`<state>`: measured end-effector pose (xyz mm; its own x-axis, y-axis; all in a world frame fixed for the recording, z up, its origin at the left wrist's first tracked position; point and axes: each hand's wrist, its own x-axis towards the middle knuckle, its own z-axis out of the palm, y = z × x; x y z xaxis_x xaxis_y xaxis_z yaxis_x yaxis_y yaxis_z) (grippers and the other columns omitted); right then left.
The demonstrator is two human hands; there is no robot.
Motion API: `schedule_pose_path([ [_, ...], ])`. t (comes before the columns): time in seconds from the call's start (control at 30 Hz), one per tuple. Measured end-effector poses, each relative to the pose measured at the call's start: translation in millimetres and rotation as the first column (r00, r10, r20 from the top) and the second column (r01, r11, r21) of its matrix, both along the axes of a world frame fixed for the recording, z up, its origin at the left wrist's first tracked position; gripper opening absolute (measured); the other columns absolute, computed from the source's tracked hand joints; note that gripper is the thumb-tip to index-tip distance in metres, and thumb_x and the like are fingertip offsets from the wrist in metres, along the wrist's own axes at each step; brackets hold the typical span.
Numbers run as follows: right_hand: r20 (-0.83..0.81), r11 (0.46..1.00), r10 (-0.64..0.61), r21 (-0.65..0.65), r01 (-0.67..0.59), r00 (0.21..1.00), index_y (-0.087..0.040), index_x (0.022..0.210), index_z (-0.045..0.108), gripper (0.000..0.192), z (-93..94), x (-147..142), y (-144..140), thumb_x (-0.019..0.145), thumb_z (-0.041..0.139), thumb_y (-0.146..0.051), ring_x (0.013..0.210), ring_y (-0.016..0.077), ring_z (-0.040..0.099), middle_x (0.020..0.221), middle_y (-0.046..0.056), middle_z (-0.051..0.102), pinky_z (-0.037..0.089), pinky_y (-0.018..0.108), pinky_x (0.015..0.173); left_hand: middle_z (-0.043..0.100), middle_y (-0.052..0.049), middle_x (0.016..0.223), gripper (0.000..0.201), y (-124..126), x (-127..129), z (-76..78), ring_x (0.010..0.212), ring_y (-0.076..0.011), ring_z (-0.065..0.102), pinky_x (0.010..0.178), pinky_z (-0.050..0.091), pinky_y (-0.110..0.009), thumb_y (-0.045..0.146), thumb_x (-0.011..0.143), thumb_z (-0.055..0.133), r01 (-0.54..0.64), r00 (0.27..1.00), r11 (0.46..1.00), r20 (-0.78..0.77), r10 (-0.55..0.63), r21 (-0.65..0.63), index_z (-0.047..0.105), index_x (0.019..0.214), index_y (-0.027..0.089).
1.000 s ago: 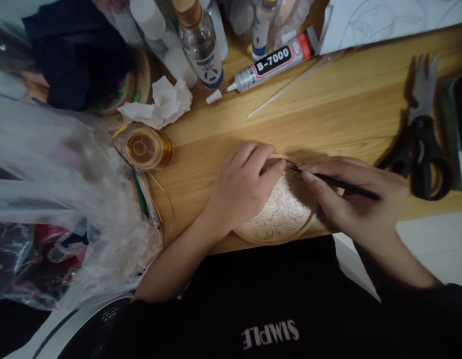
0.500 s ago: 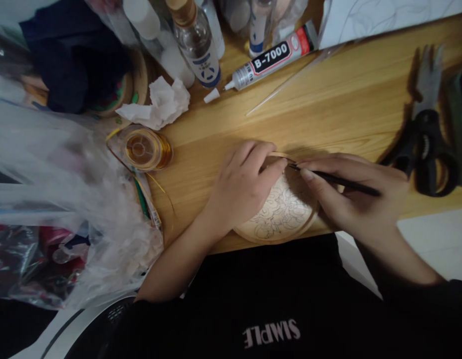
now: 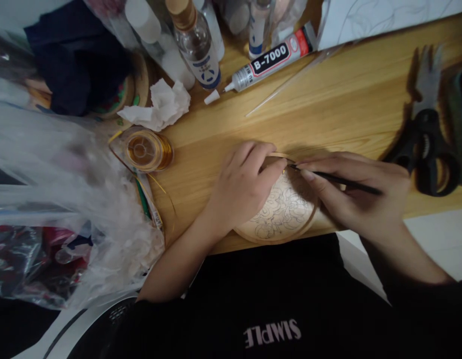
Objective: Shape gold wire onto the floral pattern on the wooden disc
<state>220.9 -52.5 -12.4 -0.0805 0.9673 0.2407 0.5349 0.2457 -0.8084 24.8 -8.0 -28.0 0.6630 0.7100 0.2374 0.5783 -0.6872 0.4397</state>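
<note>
1. The wooden table (image 3: 358,109) carried everything; a heap of clear plastic bags (image 3: 66,209) spilled over its left edge.
2. The person's black top (image 3: 272,309) filled the near side, its white lettering reading "SIMPLE", seen upside down.
3. One pair of black-handled scissors (image 3: 427,144) lay near the right edge, blades pointing toward the far side.
4. One round wooden disc (image 3: 281,212), covered in pencilled floral outlines, lay flat at the near edge of the table, roughly at its middle, between the two hands.
5. The left hand (image 3: 240,187) rested palm down over the disc's left part, fingers curled and pressing on it near the far rim.
6. The right hand (image 3: 356,194) was closed in a pinch on one thin black tool (image 3: 336,182). The tool's long axis ran almost parallel to the near edge, its tip pointing left and touching the disc's far rim just beside the left fingertips.
7. One glue tube (image 3: 270,57) labelled "B-7000" lay at the far edge, nozzle pointing left, with one small white cap (image 3: 211,97) just beside it.
8. At least three bottles (image 3: 195,42) stood at the far edge; their labels could not be read.
9. One spool of gold wire (image 3: 148,149) sat toward the left edge, near one crumpled white tissue (image 3: 159,104).
</note>
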Motion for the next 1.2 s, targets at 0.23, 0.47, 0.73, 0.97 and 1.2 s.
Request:
schedule_pose_path([
  [0.23, 0.016, 0.996, 0.082, 0.018, -0.082, 0.997, -0.024, 0.099, 0.072, 0.025, -0.4, 8.3, 6.2, 0.078, 0.070, -0.010, 0.082, 0.0176, 0.071, 0.090, 0.003, 0.075, 0.056, 0.031, 0.073, 0.061, -0.010, 0.115, 0.030, 1.1, -1.7, 0.4, 0.110, -0.0231, 0.051, 0.091, 0.048, -0.042, 0.016, 0.097, 0.037, 0.020, 1.000, 1.000, 0.003, -0.020, -0.020, 0.064, 0.111, 0.017],
  [0.47, 0.015, 0.983, 0.184, -0.018, -0.184, 0.983, -0.023, 0.098, 0.072, 0.022, 4.4, 13.8, 15.8, 0.080, 0.069, -0.013, 0.081, 0.0165, 0.070, 0.090, 0.004, 0.075, 0.056, 0.030, 0.071, 0.062, -0.009, 0.114, 0.027, 1.1, -1.1, 0.5, 0.109, -0.0232, 0.053, 0.091, 0.049, -0.042, 0.015, 0.096, 0.040, 0.007, 1.000, 1.000, 0.016, -0.007, -0.024, 0.064, 0.108, 0.017],
  [0.73, 0.005, 0.980, 0.198, -0.007, -0.198, 0.980, -0.029, 0.101, 0.071, 0.029, 5.2, 14.7, 17.4, 0.078, 0.071, -0.013, 0.082, 0.0175, 0.072, 0.093, -0.001, 0.075, 0.059, 0.032, 0.072, 0.064, -0.009, 0.111, 0.024, 3.3, -1.2, 3.5, 0.104, -0.0226, 0.057, 0.089, 0.051, -0.040, 0.017, 0.098, 0.041, 0.014, 0.999, 1.000, 0.029, -0.014, 0.023, 0.065, 0.102, 0.018],
  [0.97, -0.050, 0.981, 0.190, -0.018, -0.191, 0.980, -0.026, 0.106, 0.072, 0.034, 6.8, 15.9, 16.6, 0.076, 0.073, -0.010, 0.085, 0.0166, 0.071, 0.096, 0.002, 0.075, 0.058, 0.030, 0.073, 0.065, -0.012, 0.108, 0.017, 4.3, -1.4, 2.3, 0.100, -0.0248, 0.059, 0.085, 0.053, -0.041, 0.015, 0.094, 0.050, 0.027, 0.999, 0.998, 0.042, -0.030, 0.064, 0.065, 0.102, 0.015],
  [1.2, -0.229, 0.994, -0.107, -0.053, 0.097, 0.968, -0.023, 0.094, 0.077, 0.028, 2.2, 13.7, 18.3, 0.072, 0.075, -0.007, 0.083, 0.0167, 0.071, 0.090, 0.002, 0.076, 0.058, 0.029, 0.077, 0.064, -0.008, 0.113, 0.023, 3.3, -2.1, 3.5, 0.104, -0.0231, 0.058, 0.089, 0.050, -0.040, 0.019, 0.099, 0.043, 0.036, 0.999, 0.999, 0.003, -0.036, 0.033, 0.063, 0.111, 0.019],
])
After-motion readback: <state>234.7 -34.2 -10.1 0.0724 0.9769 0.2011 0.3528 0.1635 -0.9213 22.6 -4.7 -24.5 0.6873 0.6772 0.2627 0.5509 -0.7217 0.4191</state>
